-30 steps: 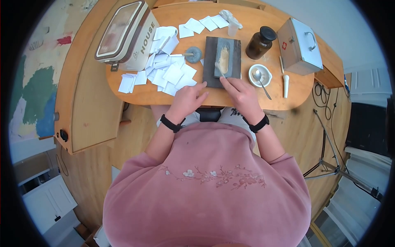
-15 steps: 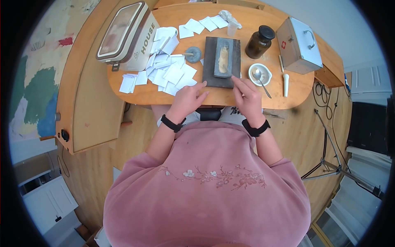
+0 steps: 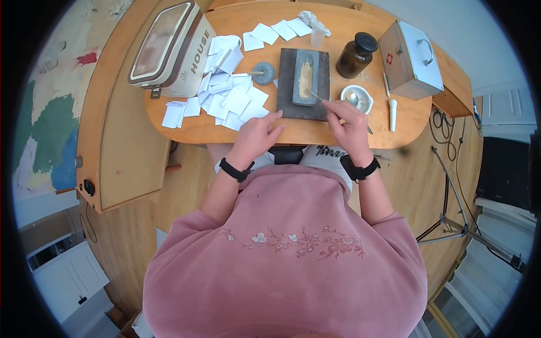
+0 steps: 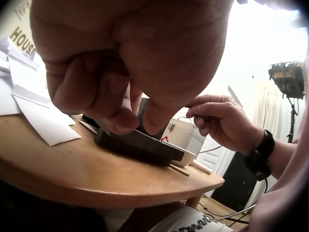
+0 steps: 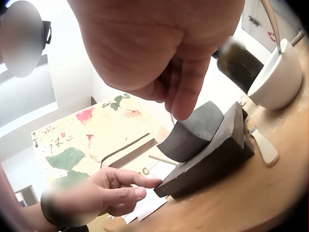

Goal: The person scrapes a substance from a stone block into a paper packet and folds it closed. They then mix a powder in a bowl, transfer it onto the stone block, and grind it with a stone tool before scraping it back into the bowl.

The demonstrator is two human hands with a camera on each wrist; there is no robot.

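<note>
My left hand (image 3: 257, 135) rests its fingertips at the near left edge of a dark board (image 3: 285, 90); its fingers are loosely bent. On the board lies a grey stone trough (image 3: 315, 70) with tan powder (image 3: 305, 79) along its hollow. My right hand (image 3: 348, 125) pinches a thin flat strip (image 4: 235, 95) between thumb and fingers, its tip at the near end of the powder in the head view. What kind of tool it is I cannot tell. Beside that hand stands a white bowl (image 3: 366, 101) with a spoon (image 3: 354, 100) in it.
A round grey grinding wheel (image 3: 262, 73) with a wooden handle lies left of the board, near heaped white papers (image 3: 236, 101). A brown jar (image 3: 354, 59), a white pestle (image 3: 393, 115) and a metal case (image 3: 411, 62) stand to the right. A HOUSE box (image 3: 191, 62) is far left.
My right hand drew back right from the trough's near end, then moved slightly farther right with the strip's tip over the powder. The left hand stays at the board's edge.
</note>
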